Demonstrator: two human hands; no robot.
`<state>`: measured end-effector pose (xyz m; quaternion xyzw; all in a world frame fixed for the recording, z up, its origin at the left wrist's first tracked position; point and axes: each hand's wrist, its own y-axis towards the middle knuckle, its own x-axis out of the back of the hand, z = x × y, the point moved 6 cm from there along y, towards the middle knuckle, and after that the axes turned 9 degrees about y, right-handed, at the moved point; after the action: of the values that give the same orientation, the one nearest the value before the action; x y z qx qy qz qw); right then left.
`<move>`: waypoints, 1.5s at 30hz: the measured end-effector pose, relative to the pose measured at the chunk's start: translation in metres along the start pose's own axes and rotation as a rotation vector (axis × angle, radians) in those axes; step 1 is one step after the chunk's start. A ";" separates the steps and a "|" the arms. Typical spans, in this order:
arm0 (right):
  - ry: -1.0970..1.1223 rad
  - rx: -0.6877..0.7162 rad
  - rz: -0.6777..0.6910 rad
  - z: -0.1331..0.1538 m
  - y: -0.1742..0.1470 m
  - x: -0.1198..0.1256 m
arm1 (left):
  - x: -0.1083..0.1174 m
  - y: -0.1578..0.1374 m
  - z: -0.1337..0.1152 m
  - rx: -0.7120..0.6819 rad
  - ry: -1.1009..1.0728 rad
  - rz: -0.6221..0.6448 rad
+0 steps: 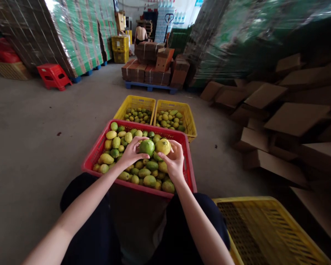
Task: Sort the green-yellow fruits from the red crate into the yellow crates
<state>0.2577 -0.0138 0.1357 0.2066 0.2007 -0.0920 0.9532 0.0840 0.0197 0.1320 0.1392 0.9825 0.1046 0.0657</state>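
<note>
1 grn fruit (147,148) in L hand (131,152), ylw (163,146) in R hand (175,160)

Red stool (53,76), scattered cardboard boxes (296,117)

Holds a round green fruit (147,148), smooth and whole, in the left hand (131,152), and a rounded yellow fruit (163,146), whole too, with a small ringed mark on its upper side, in the right hand (175,160), both lifted side by side at about one level above the crate's contents. Shows beneath them a red crate (191,169) with a broad rim, filled with loose fruit (143,173), round to oval, in mixed green, yellow-green and yellow, lying at various angles against one another and partly hidden behind both hands.
</note>
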 end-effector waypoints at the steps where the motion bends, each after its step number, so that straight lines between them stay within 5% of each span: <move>1: -0.008 0.009 0.006 0.000 0.000 0.000 | 0.000 -0.001 -0.001 -0.011 0.006 0.003; 15: -0.070 -0.024 0.011 -0.008 -0.002 0.002 | 0.010 0.003 0.011 0.041 0.232 -0.076; 24: -0.051 -0.213 -0.054 -0.026 -0.002 0.010 | 0.008 0.002 0.034 0.170 0.312 -0.077; 36: 0.061 -0.235 -0.224 -0.038 0.006 0.014 | -0.002 0.003 0.047 0.362 -0.023 -0.102; 45: 0.247 -0.308 -0.198 -0.036 0.041 -0.006 | 0.003 0.025 0.024 0.395 -0.700 -0.277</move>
<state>0.2500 0.0392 0.1232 0.0476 0.3468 -0.1275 0.9280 0.0912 0.0486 0.1144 0.0428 0.9115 -0.1492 0.3809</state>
